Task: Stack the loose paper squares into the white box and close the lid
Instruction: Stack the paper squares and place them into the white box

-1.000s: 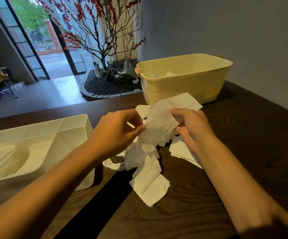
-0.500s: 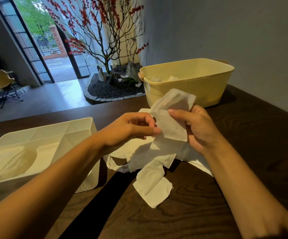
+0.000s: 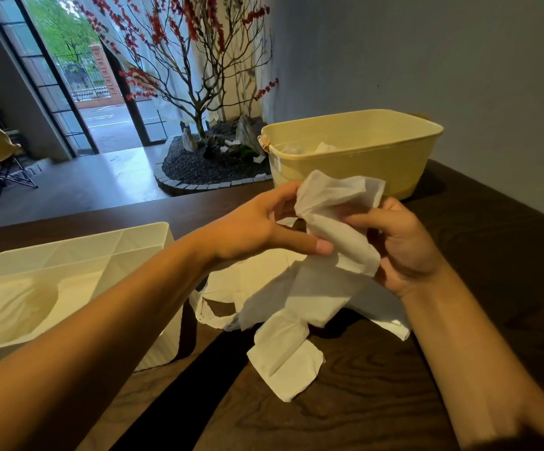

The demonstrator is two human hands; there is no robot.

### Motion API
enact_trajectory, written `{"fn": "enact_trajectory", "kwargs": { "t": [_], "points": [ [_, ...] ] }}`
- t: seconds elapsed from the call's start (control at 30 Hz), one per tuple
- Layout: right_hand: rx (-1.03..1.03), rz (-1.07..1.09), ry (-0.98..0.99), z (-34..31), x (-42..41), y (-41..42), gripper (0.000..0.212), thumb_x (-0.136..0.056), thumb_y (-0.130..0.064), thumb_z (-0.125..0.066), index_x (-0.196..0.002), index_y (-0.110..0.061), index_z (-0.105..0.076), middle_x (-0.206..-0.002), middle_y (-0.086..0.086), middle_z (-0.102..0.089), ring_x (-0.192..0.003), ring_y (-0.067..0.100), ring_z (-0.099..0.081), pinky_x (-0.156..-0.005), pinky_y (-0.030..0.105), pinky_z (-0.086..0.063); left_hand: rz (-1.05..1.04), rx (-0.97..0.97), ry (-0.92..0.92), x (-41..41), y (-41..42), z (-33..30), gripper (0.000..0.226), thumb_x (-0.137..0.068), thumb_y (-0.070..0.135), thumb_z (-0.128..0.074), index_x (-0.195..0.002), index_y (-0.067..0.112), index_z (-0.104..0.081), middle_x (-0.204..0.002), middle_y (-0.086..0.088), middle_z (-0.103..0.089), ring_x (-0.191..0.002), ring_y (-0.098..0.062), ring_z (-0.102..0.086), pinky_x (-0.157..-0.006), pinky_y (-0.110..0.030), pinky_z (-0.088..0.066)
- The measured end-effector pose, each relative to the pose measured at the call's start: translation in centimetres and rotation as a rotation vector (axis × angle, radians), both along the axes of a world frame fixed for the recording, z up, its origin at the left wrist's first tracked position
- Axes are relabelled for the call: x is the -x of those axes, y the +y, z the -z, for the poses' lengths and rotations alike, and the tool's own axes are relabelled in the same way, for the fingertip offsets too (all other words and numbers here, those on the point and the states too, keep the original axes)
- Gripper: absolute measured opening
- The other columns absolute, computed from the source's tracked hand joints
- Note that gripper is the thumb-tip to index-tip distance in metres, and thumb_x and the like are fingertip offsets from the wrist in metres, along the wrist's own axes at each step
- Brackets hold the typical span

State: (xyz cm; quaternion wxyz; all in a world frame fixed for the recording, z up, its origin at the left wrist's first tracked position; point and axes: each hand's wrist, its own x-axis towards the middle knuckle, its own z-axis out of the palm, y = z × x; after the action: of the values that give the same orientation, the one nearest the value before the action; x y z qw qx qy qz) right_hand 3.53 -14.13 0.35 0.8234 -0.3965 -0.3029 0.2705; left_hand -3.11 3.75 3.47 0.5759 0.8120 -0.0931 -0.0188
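A crumpled bunch of white paper squares (image 3: 332, 216) is held up above the dark wooden table (image 3: 378, 402). My left hand (image 3: 257, 222) pinches its left side between thumb and fingers. My right hand (image 3: 400, 245) grips its right side with curled fingers. More paper squares (image 3: 283, 356) hang down from the bunch and trail over the table below my hands. The white box (image 3: 134, 242) stands open at the left, with something pale lying inside it. No lid can be made out.
A yellow plastic tub (image 3: 361, 157) with some white paper inside stands at the back of the table, by the grey wall. Beyond the table's far edge are a red-blossomed tree in a gravel bed, a glass door and a folding chair.
Both hands have lifted the paper bunch higher off the table and gathered it more tightly. The trailing squares below have been drawn up with it.
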Motion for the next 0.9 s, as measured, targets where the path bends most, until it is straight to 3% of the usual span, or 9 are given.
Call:
{"fn": "enact_trajectory", "kwargs": {
  "t": [0.07, 0.2, 0.3, 0.43, 0.57, 0.67, 0.73, 0.8, 0.9],
  "points": [
    [0.024, -0.027, -0.01, -0.1, 0.1, -0.1, 0.028, -0.074, 0.0, -0.059, -0.091, -0.01, -0.078, -0.088, 0.012, -0.074, -0.078, 0.021, -0.073, -0.068, 0.032, -0.061, 0.009, -0.051, -0.028, 0.0, -0.2, 0.1, 0.049, -0.074, 0.011, -0.081, -0.119, 0.023, -0.065, -0.117, 0.003, -0.072, -0.117, -0.017, -0.065, -0.1, -0.037, -0.053],
    [0.02, 0.018, -0.008, -0.5, -0.1, -0.3, 0.02, -0.074, -0.007, -0.064, -0.087, -0.011, -0.078, -0.087, 0.012, -0.074, -0.079, 0.023, -0.073, -0.067, 0.033, -0.061, -0.012, -0.074, -0.162, -0.1, -0.1, 0.2, 0.023, -0.08, 0.002, -0.075, -0.103, 0.001, -0.072, -0.109, -0.007, -0.072, -0.107, -0.026, -0.067, -0.093, -0.039, -0.056],
    [-0.017, 0.084, 0.027, -0.4, -0.3, 0.2, 0.02, -0.077, -0.014, -0.068, -0.094, -0.011, -0.077, -0.095, 0.012, -0.075, -0.087, 0.024, -0.073, -0.078, 0.037, -0.061, -0.035, 0.064, -0.169, 0.0, 0.0, 0.0, 0.02, -0.08, 0.007, -0.072, -0.1, 0.007, -0.071, -0.099, 0.0, -0.076, -0.099, -0.017, -0.071, -0.085, -0.027, -0.057],
    [0.08, 0.077, -0.075, 0.0, -0.6, 0.8, 0.025, -0.079, -0.025, -0.069, -0.101, -0.019, -0.079, -0.108, 0.004, -0.075, -0.1, 0.019, -0.071, -0.088, 0.035, -0.056, -0.197, 0.184, -0.195, -0.3, 0.0, 0.7, 0.017, -0.087, 0.02, -0.068, -0.102, 0.012, -0.07, -0.09, 0.002, -0.073, -0.086, -0.016, -0.068, -0.079, -0.029, -0.058],
    [0.324, 0.038, -0.158, 0.7, -0.6, 1.3, 0.044, -0.08, -0.015, -0.074, -0.123, -0.008, -0.064, -0.106, 0.006, -0.074, -0.084, 0.011, -0.073, -0.069, 0.022, -0.058, -0.373, 0.259, -0.157, -0.3, 0.4, 1.8, 0.031, -0.086, 0.026, -0.068, -0.111, 0.007, -0.067, -0.094, -0.009, -0.073, -0.084, -0.02, -0.069, -0.08, -0.038, -0.058],
    [0.402, 0.13, -0.116, 1.2, -0.4, 1.9, 0.036, -0.085, -0.007, -0.069, -0.121, -0.007, -0.065, -0.109, 0.01, -0.075, -0.1, 0.024, -0.072, -0.087, 0.035, -0.059, -0.428, 0.226, -0.112, 0.1, 0.8, 2.3, 0.031, -0.09, 0.024, -0.07, -0.114, 0.006, -0.067, -0.097, -0.011, -0.073, -0.084, -0.02, -0.07, -0.075, -0.037, -0.058],
    [0.438, 0.209, -0.096, 1.5, -0.5, 2.2, 0.026, -0.092, -0.007, -0.064, -0.117, -0.011, -0.068, -0.107, 0.009, -0.076, -0.102, 0.027, -0.071, -0.089, 0.041, -0.056, -0.426, 0.23, -0.098, 0.6, 1.2, 2.1, 0.023, -0.093, 0.018, -0.066, -0.113, 0.008, -0.066, -0.097, -0.008, -0.071, -0.085, -0.02, -0.067, -0.076, -0.034, -0.056],
    [0.422, 0.28, -0.06, 1.5, -0.4, 2.4, 0.021, -0.094, -0.007, -0.062, -0.107, -0.018, -0.073, -0.101, 0.006, -0.077, -0.097, 0.026, -0.072, -0.083, 0.04, -0.057, -0.383, 0.237, -0.083, 1.1, 1.4, 1.6, 0.014, -0.096, 0.011, -0.06, -0.108, 0.012, -0.066, -0.095, -0.006, -0.068, -0.086, -0.02, -0.063, -0.076, -0.032, -0.053],
    [0.332, 0.318, -0.029, 1.4, -0.3, 2.5, 0.022, -0.097, -0.007, -0.056, -0.097, -0.021, -0.073, -0.092, -0.001, -0.077, -0.087, 0.019, -0.072, -0.07, 0.031, -0.058, -0.365, 0.236, -0.064, 1.8, 1.6, 1.2, 0.023, -0.098, 0.003, -0.052, -0.094, 0.02, -0.068, -0.086, 0.002, -0.069, -0.083, -0.018, -0.06, -0.071, -0.03, -0.049]
  ]
}}
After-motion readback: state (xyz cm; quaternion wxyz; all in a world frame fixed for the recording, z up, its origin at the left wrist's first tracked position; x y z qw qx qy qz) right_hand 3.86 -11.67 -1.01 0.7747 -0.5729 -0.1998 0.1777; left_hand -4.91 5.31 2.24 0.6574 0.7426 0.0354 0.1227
